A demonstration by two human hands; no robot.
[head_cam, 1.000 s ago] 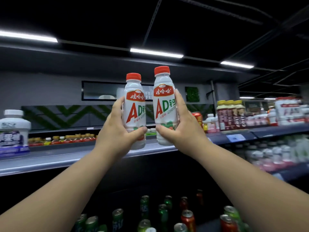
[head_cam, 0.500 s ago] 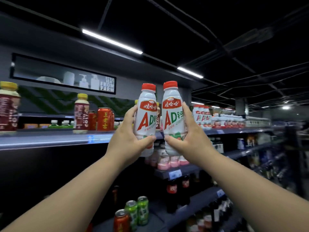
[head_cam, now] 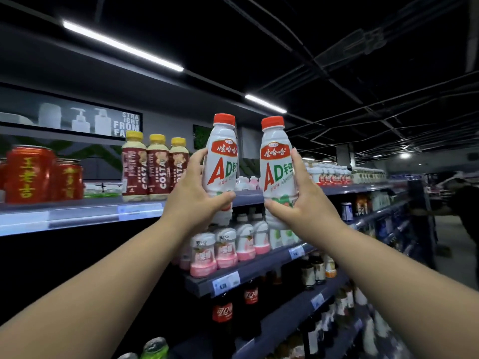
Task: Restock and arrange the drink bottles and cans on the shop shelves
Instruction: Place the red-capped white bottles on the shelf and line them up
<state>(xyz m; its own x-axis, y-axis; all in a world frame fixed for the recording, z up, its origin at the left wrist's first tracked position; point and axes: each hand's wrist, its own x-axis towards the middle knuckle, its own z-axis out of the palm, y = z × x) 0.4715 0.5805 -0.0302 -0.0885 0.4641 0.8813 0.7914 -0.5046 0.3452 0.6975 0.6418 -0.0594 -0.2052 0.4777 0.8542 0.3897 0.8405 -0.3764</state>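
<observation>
Thumbs hide lower labels: left hand [head_cam: 191, 203] grips left bottle [head_cam: 223, 164], right hand [head_cam: 307, 211] grips right bottle [head_cam: 276, 174] (fingers mostly behind).

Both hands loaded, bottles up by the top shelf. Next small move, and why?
Probably ease both forward and set them on the top shelf, right of the brown coffee bottles. The left hand grips the left bottle and the right hand the right bottle, both roughly upright at shelf height; matching white bottles stand farther right on that shelf.
</observation>
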